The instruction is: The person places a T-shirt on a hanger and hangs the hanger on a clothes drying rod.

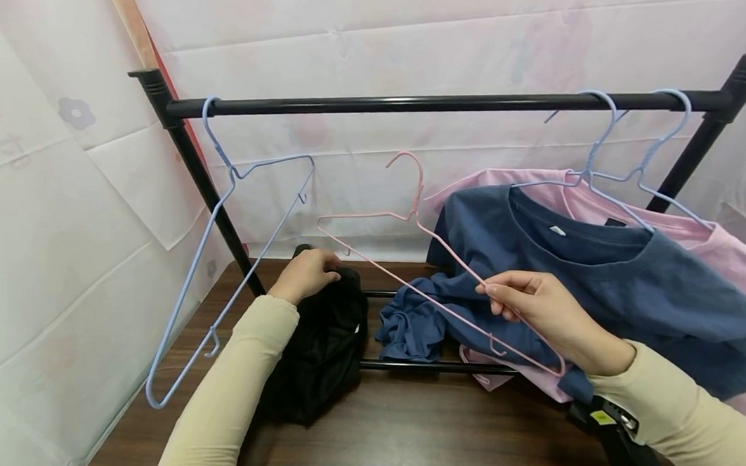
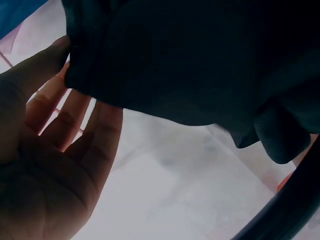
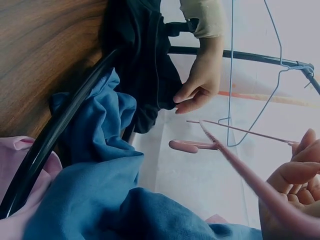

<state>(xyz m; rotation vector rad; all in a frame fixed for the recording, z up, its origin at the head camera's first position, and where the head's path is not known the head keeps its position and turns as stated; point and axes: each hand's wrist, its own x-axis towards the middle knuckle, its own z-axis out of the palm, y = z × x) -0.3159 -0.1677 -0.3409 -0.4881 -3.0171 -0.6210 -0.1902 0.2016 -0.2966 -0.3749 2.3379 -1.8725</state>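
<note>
My left hand [image 1: 307,273] pinches the edge of a black garment [image 1: 319,355], thumb on one side and fingers behind it in the left wrist view. The black cloth [image 2: 170,60] hangs from that grip, and its lower part lies bunched on the table. In my right hand [image 1: 541,305] is a pink clothes hanger [image 1: 453,255], pinched along one sloping arm. Its hook points up, and no clothing hangs on it. The right wrist view shows the hanger [image 3: 250,180] close to the camera, with my left hand [image 3: 202,75] at the black garment's edge beyond.
A black rail [image 1: 372,105] spans the rack. At its left hangs a bare blue hanger [image 1: 188,271]; at the right, blue hangers [image 1: 591,158] carry a navy shirt [image 1: 590,271] and a pink shirt [image 1: 742,263]. Below lies a brown wooden table [image 1: 434,427], crossed by lower rack bars [image 1: 418,366].
</note>
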